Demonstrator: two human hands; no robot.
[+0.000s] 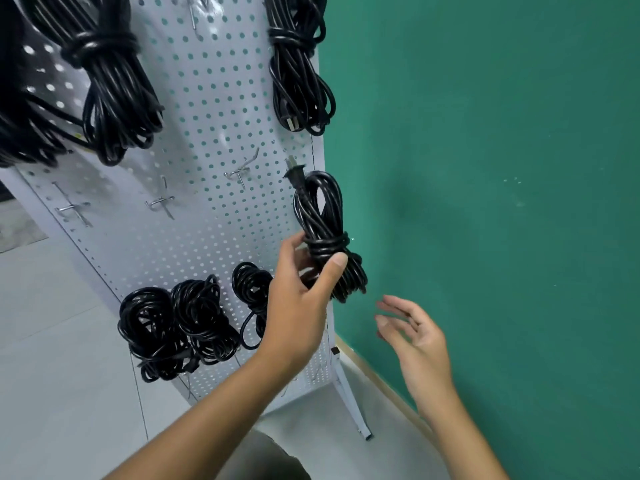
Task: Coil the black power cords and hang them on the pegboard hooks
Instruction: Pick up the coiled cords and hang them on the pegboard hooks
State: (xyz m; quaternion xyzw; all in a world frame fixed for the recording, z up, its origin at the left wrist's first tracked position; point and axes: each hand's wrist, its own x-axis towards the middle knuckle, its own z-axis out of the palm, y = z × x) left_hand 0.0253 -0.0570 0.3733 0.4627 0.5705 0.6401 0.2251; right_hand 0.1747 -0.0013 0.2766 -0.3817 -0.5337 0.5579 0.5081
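A coiled black power cord (323, 233), bound around its middle by its own wraps, is held at the right edge of the white pegboard (207, 140), its plug (296, 173) pointing up. The left hand (301, 289) has its grip closed around the bundle's waist, thumb in front. The right hand (414, 336) hangs just right of the pegboard, grip wide, fingers loose. Bare hooks (242, 169) stand left of the cord; other coils (114, 91) hang on the pegboard above and below.
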